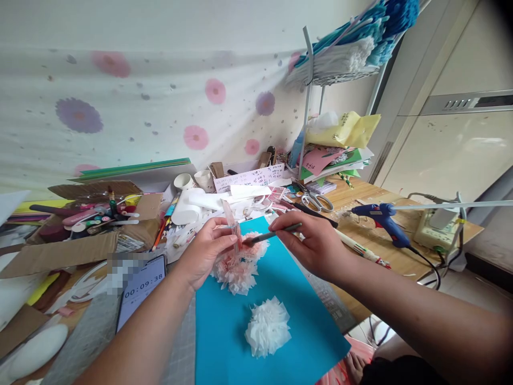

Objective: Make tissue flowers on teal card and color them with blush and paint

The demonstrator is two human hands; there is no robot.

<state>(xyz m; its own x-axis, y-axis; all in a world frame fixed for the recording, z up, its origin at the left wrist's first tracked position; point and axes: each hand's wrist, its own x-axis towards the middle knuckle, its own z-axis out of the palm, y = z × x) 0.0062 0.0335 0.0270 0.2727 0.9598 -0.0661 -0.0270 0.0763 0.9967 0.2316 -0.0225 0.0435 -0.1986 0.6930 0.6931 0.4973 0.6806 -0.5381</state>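
My left hand [208, 246] is closed on a small clear plastic case [236, 232] with pinkish contents, its lid standing up. In my right hand [310, 240] is a slim dark-handled brush [264, 236], pinched near the middle; its tip meets the side of the case, though whether it dips inside I cannot tell. Directly below lie ruffled white paper flowers tinged pink [236, 275], partly hidden by my left hand. A plain white ruffled paper flower [267, 327] rests nearer to me. All of them are on a blue sheet [224, 342].
A phone showing a timer [142, 289] lies left, beside a cardboard box of pens and tools [80, 248]. Paper cups [184, 182] and scissors [316, 200] are at the back. A blue glue gun [382, 219] and a power strip [436, 230] sit right.
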